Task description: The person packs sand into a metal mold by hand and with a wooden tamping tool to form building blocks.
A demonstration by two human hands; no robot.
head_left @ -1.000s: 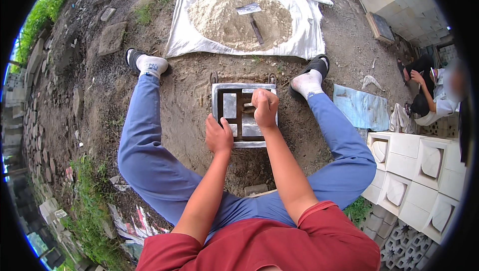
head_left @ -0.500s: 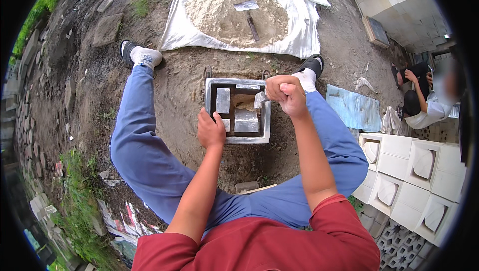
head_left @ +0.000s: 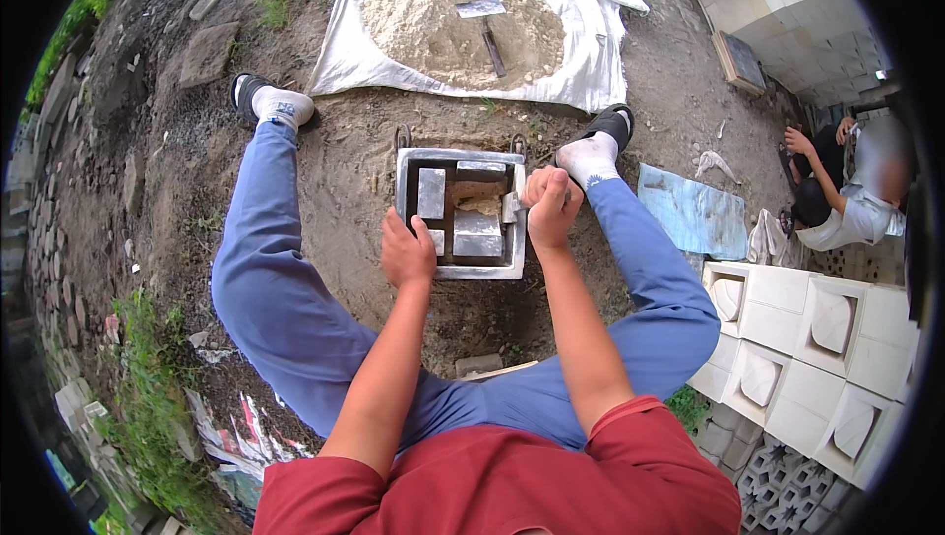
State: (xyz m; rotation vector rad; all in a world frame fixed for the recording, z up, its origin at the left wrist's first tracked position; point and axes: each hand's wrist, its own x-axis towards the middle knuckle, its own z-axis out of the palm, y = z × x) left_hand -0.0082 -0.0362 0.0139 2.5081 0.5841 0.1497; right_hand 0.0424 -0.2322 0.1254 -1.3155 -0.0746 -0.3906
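On the dirt between my feet sits a square metal mould (head_left: 402, 190) with several grey metal blocks inside, one of them a tall block (head_left: 431, 193) at its left side. Pale sandy material (head_left: 479, 202) shows in the gap between the right-hand blocks. My left hand (head_left: 409, 251) grips the mould's near left wall, thumb over the inner side. Closed around a small metal trowel (head_left: 510, 207), my right hand (head_left: 551, 204) is at the right wall. The trowel's blade is inside the mould by that wall; its handle is hidden in my fist.
Beyond the mould, a white sheet (head_left: 345, 62) carries a heap of pale sand (head_left: 433, 28) with a larger trowel (head_left: 490, 38) on it. White patterned blocks (head_left: 778, 323) are stacked at the right. Behind them sits another person (head_left: 847, 225). A blue sheet (head_left: 694, 210) lies nearby.
My right hand has moved nearer to me with the trowel, along the mould's right wall. My left hand stays on the mould. My right foot has shifted, and the other person's hand has risen.
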